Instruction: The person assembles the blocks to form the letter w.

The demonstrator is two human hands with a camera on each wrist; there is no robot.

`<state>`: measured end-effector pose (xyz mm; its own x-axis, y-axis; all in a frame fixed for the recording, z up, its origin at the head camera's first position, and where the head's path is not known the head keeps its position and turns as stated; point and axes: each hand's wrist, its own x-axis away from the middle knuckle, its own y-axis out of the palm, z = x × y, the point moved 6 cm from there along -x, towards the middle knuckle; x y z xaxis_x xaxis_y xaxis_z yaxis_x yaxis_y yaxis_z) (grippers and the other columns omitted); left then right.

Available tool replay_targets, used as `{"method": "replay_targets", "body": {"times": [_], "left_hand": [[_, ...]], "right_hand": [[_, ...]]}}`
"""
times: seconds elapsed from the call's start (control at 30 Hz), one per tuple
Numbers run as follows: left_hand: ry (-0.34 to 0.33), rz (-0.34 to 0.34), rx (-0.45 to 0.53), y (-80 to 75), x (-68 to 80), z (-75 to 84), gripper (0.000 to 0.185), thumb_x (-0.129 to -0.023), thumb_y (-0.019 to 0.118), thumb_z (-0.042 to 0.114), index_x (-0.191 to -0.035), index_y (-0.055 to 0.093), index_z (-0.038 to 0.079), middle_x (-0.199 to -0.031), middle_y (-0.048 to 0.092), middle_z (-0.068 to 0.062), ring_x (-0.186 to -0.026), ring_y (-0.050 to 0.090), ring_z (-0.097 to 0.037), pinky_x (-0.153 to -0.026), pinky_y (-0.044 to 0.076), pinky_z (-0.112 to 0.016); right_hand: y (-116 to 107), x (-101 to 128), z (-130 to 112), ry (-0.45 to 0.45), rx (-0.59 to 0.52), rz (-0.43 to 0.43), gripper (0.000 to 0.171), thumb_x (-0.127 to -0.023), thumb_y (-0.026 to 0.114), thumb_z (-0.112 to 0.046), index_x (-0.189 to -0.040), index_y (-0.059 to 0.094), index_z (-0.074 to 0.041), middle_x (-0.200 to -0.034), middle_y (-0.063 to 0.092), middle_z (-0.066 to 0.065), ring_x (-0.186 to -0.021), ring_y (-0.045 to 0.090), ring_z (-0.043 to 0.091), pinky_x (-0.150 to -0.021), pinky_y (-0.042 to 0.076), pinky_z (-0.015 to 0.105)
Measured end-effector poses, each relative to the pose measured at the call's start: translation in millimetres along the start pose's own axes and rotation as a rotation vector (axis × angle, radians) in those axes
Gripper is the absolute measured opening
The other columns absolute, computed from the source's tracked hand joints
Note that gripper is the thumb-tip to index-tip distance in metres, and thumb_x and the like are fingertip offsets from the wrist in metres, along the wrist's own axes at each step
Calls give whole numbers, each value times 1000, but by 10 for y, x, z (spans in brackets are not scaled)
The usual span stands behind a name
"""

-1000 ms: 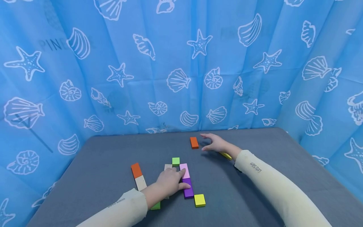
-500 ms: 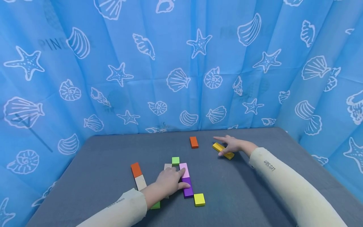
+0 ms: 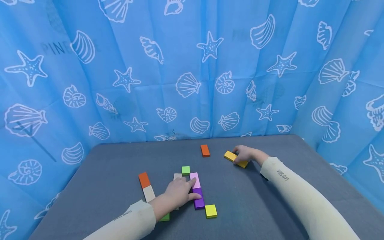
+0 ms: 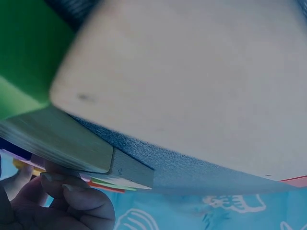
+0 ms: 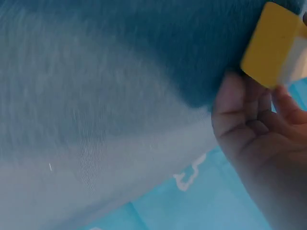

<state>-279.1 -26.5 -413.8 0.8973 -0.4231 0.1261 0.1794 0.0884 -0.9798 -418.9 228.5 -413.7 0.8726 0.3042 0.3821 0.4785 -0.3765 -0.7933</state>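
Note:
My right hand (image 3: 245, 154) pinches a long orange-yellow block (image 3: 230, 155) on the right of the table, thumb on one side and fingers on the other. The right wrist view shows this block (image 5: 271, 45) at the fingertips. My left hand (image 3: 177, 191) rests over the block arrangement, its index fingertip on a pink block (image 3: 193, 175) and its thumb on a purple block (image 3: 199, 204). Under that hand, a pale wooden block (image 3: 177, 175) is partly hidden. A light green block (image 3: 186, 170) sits at the top between the pale and pink ones.
An orange block (image 3: 144, 180) and a pale wooden block (image 3: 148, 193) form a slanted line at left, with a green block (image 3: 164, 218) below. A yellow square block (image 3: 211, 211) touches the purple corner. Another orange block (image 3: 205, 150) lies farther back on the grey table (image 3: 120, 160).
My right hand moved right, from beside the far orange block to the orange-yellow block, and its fingers closed on it. The left hand stayed in place.

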Motion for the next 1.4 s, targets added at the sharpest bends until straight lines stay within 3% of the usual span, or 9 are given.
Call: {"method": "replay_targets", "body": {"times": [0.17,0.4,0.5,0.63,0.77,1.07,1.27,1.4], "left_hand": [[-1,-2,12,32,2,17,70,-85,64,60,-140,55,18,-107,63,-11,-85,54,-20,-79,51,-39],[-2,-6,29,59,4,14,70,-85,64,59,-140,55,17,-108,63,-12,-87,55,-21,-81,51,-40],[1,-4,27,56,-2,12,70,-85,63,60,-141,54,18,-107,63,-12,-85,54,-20,-79,51,-39],[-2,0,24,39,-10,6,71,-85,64,59,-141,54,17,-108,63,-12,-87,55,-21,-79,52,-39],[-12,-1,31,30,-7,-1,70,-85,65,59,-141,54,17,-113,62,-13,-93,57,-23,-83,52,-41],[-15,-4,43,41,-8,-19,70,-86,65,58,-141,54,16,-115,62,-14,-97,58,-25,-86,51,-43],[-17,-1,63,37,9,-29,70,-86,65,57,-141,54,16,-121,61,-16,-107,59,-29,-90,50,-46],[-17,3,65,35,12,-30,70,-86,65,57,-141,54,16,-119,62,-16,-105,59,-28,-89,50,-46]], "right_hand": [[5,23,72,41,-125,75,42,-90,67,-11,-124,54,10,-110,55,19,-92,52,28,-81,46,41],[34,195,62,40,-539,111,68,-97,60,-12,-150,21,5,-131,41,32,-86,62,24,-74,53,37],[57,275,4,35,-663,111,59,-101,53,-13,-148,21,3,-125,45,30,-84,66,23,-73,54,36],[80,374,-76,42,-715,145,38,-102,47,-13,-131,35,8,-107,52,18,-79,62,19,-67,53,33],[142,439,-146,55,-712,147,28,-100,50,-13,-118,42,7,-94,54,11,-72,55,16,-63,53,30],[295,604,-264,55,-802,136,54,-97,55,-8,-142,27,4,-111,54,21,-74,62,19,-63,57,33],[345,660,-278,26,-796,156,52,-95,61,-10,-139,37,4,-105,58,15,-76,62,19,-71,56,35],[408,683,-304,-3,-803,150,49,-95,62,-9,-135,38,7,-101,60,15,-76,63,18,-72,56,34]]}}
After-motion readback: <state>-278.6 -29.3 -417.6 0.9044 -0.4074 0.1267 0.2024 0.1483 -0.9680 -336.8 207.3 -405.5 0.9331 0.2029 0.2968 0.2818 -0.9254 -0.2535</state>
